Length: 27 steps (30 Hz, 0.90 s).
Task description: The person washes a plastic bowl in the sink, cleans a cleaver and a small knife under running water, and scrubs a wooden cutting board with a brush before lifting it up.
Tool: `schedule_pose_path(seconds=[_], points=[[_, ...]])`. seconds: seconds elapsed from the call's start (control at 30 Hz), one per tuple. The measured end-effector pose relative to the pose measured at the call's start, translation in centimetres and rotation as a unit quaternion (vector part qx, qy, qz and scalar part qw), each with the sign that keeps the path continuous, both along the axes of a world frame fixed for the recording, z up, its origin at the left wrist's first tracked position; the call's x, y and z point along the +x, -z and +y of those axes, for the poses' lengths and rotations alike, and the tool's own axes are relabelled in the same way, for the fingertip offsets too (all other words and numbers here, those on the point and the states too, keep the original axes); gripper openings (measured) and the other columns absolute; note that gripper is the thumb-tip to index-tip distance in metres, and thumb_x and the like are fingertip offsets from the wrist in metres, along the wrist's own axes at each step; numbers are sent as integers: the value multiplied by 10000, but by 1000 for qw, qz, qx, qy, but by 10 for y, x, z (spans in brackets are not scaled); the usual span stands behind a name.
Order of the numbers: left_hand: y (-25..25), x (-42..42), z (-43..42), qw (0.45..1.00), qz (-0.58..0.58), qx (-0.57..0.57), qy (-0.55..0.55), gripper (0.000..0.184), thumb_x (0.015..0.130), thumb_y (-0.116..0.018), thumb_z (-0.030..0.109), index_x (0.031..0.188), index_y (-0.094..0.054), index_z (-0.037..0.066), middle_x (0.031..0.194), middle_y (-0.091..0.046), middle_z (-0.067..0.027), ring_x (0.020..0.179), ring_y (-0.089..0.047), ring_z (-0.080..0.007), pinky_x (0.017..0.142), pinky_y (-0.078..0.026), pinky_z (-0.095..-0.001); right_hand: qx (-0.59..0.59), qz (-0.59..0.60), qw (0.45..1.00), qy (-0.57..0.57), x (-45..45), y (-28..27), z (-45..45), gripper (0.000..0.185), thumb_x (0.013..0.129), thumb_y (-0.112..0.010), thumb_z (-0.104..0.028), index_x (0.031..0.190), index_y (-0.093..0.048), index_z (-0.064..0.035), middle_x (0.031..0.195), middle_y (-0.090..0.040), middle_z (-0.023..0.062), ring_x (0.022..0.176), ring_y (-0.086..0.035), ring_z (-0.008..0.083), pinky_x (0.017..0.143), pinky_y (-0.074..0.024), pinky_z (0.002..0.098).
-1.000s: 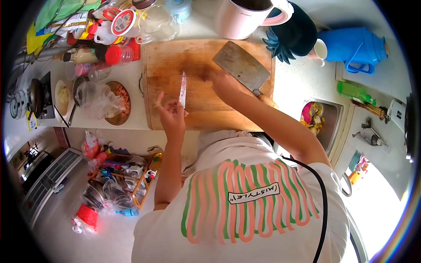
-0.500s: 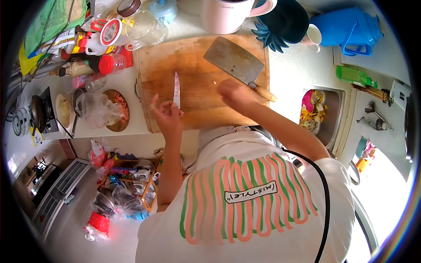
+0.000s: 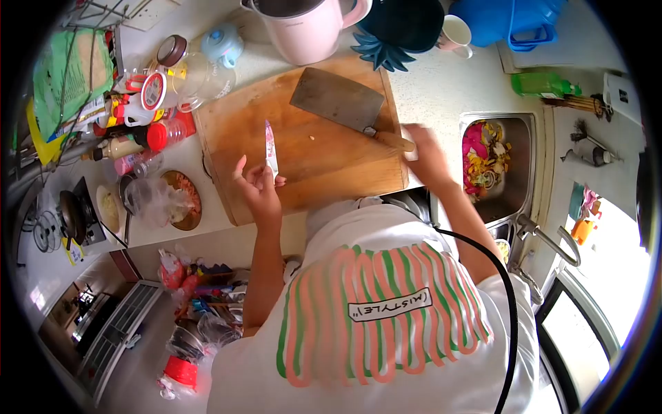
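My left hand is over the front left part of the wooden cutting board. Between its thumb and fingers it pinches the handle end of a small knife, whose pink-patterned blade points away from me. A large cleaver lies flat across the back right of the board, its wooden handle reaching past the right edge. Close beside that handle is my right hand, smeared by motion, so its fingers cannot be made out. A tiny pale scrap rests mid-board.
Right of the board, a sink holds yellow and pink scraps. Behind stand a pink pot, a dark green bowl and a white mug. Jars and bottles crowd the left, near a plate of chopped orange-red food.
My right hand has swung from over the board to the right, past its edge by the cleaver handle. My left hand still holds the knife. The camera view has turned somewhat.
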<state>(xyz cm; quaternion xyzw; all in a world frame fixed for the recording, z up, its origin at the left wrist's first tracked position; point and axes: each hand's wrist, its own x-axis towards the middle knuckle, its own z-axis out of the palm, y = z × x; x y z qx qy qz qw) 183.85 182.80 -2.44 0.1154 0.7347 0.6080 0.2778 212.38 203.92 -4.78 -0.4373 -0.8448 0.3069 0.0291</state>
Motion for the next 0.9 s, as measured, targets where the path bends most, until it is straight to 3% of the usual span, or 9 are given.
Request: schedule_pose_path(seconds=[0.03,0.1,0.2,0.3,0.37,0.43,0.5,0.6,0.9], points=[[-4,2,1,1000,-1,2,1,534,975,-568,34,1438,-302,31,1051,-581,-147,714,-635,-180,637,-553,-311,78,1,992,-102,-28,-6,-8,595,763,-752,-134,1320,-544,-101,1243,-574,145,1168,-562,329,994,-460,410],[-13,3,4,1000,-4,9,5,532,973,-568,30,1437,-308,26,1040,-588,-149,713,-634,-187,634,-551,-319,126,-99,977,-137,-59,18,-9,523,755,-735,-154,1246,-564,-97,1127,-590,123,1079,-597,303,888,-499,402],[-24,7,2,1000,12,19,1,524,970,-569,25,1432,-322,22,1023,-598,-150,709,-632,-189,623,-546,-325,113,-17,983,-142,-57,24,1,302,817,-651,-205,1092,-608,-90,1005,-606,82,922,-647,299,747,-540,424],[-26,11,-4,999,20,34,-22,513,963,-573,17,1422,-343,23,1020,-603,-145,703,-631,-189,615,-543,-321,66,99,986,-118,-40,-28,3,281,806,-684,-202,1057,-625,-92,941,-616,115,831,-660,303,673,-542,424],[-24,10,-9,999,36,19,-20,507,960,-575,13,1416,-353,21,1028,-606,-143,700,-632,-190,614,-542,-319,-28,186,980,62,-25,-48,-4,189,824,-695,-148,983,-677,-47,788,-662,159,673,-656,303,647,-522,406],[-22,10,-17,999,37,3,-28,504,957,-576,10,1412,-359,20,1033,-609,-141,698,-634,-191,614,-542,-317,-221,209,933,193,-5,-79,-2,215,919,-635,-192,901,-662,21,660,-632,79,546,-582,151,506,-451,303],[-20,10,-16,999,29,-5,-40,503,955,-576,7,1411,-363,18,1035,-613,-140,697,-635,-192,615,-542,-316,-393,334,818,254,21,-93,4,280,970,-559,-220,895,-631,40,670,-592,60,476,-516,137,421,-380,257],[-21,15,-14,999,29,-8,-41,496,957,-573,9,1408,-368,22,1032,-616,-146,698,-637,-192,615,-541,-317,-466,449,707,287,44,-109,8,329,1005,-473,-264,1000,-579,48,731,-555,89,438,-447,126,376,-365,253],[-3,20,-9,1000,2,-9,-7,519,976,-586,61,1430,-337,44,1049,-588,-128,729,-635,-182,639,-530,-323,-491,510,650,275,68,-107,13,376,1007,-445,-331,1032,-547,30,723,-541,79,427,-413,110,363,-363,240]])
